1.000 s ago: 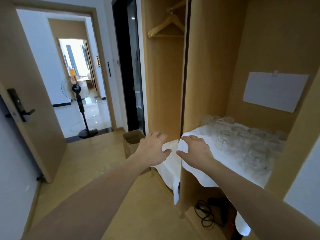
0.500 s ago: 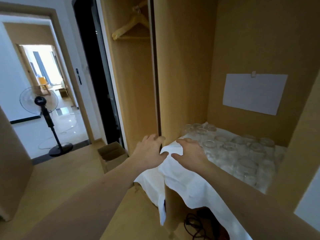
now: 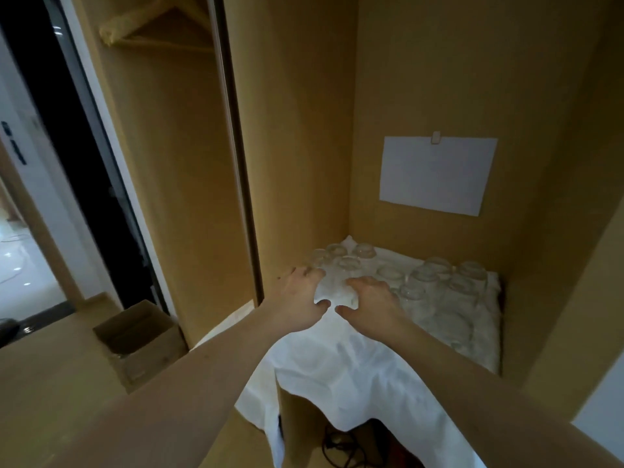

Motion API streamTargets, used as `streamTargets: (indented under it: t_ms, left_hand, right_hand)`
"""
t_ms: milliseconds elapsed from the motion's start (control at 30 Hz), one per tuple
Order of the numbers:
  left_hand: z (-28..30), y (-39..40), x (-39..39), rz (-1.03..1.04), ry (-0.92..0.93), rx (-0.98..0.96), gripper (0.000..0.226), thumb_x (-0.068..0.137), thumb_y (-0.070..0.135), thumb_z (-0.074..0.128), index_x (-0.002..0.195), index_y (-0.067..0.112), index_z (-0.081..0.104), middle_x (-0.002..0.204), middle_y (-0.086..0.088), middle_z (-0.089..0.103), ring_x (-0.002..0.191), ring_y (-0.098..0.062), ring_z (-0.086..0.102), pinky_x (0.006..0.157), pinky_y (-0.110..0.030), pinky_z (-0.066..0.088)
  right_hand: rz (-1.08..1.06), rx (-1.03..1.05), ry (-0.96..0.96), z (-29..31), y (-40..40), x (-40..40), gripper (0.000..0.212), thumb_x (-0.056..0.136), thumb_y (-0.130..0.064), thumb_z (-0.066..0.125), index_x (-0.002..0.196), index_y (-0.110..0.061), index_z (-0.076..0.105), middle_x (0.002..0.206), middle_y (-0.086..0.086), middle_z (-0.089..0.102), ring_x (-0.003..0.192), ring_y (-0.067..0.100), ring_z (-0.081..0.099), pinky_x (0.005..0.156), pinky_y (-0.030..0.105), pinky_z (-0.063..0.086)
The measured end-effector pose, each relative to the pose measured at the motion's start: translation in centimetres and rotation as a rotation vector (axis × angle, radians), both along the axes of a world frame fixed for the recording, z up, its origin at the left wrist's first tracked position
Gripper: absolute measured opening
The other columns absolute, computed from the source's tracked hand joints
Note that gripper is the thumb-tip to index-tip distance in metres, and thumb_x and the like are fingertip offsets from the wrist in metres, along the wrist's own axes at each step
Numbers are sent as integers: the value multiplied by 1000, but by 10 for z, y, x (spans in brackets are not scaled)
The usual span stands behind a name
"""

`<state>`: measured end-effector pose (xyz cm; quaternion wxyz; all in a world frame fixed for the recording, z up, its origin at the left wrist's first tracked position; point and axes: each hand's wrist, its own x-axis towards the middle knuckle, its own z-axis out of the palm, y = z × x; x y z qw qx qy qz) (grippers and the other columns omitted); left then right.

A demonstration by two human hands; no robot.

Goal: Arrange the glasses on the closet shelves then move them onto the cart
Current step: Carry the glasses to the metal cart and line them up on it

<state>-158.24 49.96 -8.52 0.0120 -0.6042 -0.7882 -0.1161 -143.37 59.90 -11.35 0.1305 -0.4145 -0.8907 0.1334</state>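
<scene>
On closet shelf (image 3: pixel 486 363): white cloth (image 3: pixel 341 369) draped over front edge, clear glasses (image 3: pixel 425 282) clustered at back right. Left hand (image 3: pixel 297 302) and right hand (image 3: pixel 371 305) lay side by side near front-left glasses, fingers spread, gripping nothing.

A white rectangular paper sheet (image 3: pixel 437 175) hangs clipped to the tan wooden back wall, above and to the right of the grip. Low to its left an open brown cardboard box (image 3: pixel 140 341) sits on the floor, and a pale wooden coat hanger (image 3: pixel 153 23) hangs high above that. A black coiled cable (image 3: pixel 341 445) lies on the floor below the grip.
</scene>
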Motion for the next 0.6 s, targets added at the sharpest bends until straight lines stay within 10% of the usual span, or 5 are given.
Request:
streamTargets:
  t_ms: [600]
  left_hand:
    - [9, 110, -81, -440, -70, 20, 62, 92, 49, 59, 148, 31, 42, 144, -3, 50, 132, -32, 45, 105, -44, 45]
  right_hand:
    - [-455, 17, -20, 26, 24, -35, 55, 82, -54, 60, 129, -27, 60, 126, 4, 63, 121, 27, 58, 98, 39, 51]
